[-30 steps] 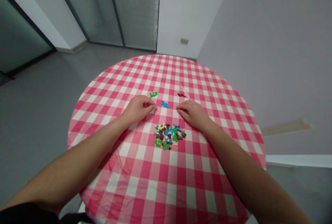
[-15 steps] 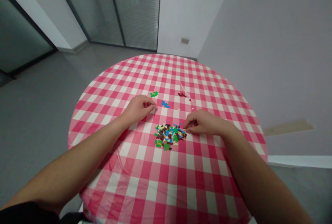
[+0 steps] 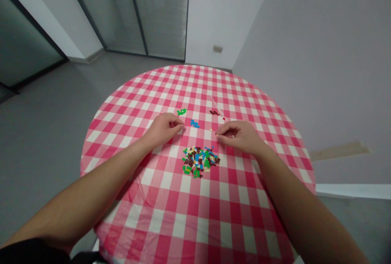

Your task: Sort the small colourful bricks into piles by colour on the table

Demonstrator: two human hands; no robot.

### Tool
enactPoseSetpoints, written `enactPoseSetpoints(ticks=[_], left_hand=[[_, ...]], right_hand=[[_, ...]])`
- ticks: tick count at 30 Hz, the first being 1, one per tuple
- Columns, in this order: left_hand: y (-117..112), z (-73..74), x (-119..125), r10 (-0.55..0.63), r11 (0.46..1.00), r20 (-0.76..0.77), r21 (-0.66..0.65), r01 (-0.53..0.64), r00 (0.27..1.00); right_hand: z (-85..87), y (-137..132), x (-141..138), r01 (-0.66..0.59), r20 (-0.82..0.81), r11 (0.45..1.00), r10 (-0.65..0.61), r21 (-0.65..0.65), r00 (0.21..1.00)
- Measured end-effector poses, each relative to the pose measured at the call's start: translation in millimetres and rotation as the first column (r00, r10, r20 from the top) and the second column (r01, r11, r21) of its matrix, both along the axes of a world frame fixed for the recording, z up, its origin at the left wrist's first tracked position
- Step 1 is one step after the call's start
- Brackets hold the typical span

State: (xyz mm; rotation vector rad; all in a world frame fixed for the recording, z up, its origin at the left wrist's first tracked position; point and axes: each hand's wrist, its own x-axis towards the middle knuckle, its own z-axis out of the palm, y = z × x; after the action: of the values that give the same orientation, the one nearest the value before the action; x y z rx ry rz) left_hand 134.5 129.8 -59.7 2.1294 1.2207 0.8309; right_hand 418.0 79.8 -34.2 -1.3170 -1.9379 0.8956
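Right hand [image 3: 238, 134] is bringing what looks like a pinched pale bit [image 3: 216, 135] from the pile [image 3: 200, 161] toward a cream piece [image 3: 210, 130]; left hand [image 3: 163, 128] is resting half-curled, grasp unclear.

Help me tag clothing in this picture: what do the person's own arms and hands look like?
The left hand and right hand are bare, without gloves; no watch or bracelet shows. Both forearms are uncovered. Black cloth, apparently a sleeve, shows at the bottom left; no right sleeve is in view.
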Motion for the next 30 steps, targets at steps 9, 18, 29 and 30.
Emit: enactPoseSetpoints(ticks=[9,18,29,30], left_hand=[[0.2,-1.1,0.5,0.007,1.0,-0.004,0.01,-0.006,1.0],[-0.4,0.4,1.4,0.012,1.0,-0.021,0.007,-0.012,1.0],[-0.7,0.3,1.1,0.003,1.0,-0.023,-0.001,-0.003,1.0],[-0.5,0.0,1.0,0.0,1.0,-0.022,-0.001,0.0,1.0]], right_hand=[[-4.0,5.2,-8.7,0.227,-0.421,0.967,-0.16,0.114,0.893],[-7.0,5.2,-6.6,0.242,-0.336,0.96,-0.184,0.139,0.924],[-8.1,8.2,-2.6,0.134,0.238,0.974,-0.176,0.182,0.955],[-9.4,9.0,-3.0,0.106,0.282,0.98,-0.151,0.167,0.947]])
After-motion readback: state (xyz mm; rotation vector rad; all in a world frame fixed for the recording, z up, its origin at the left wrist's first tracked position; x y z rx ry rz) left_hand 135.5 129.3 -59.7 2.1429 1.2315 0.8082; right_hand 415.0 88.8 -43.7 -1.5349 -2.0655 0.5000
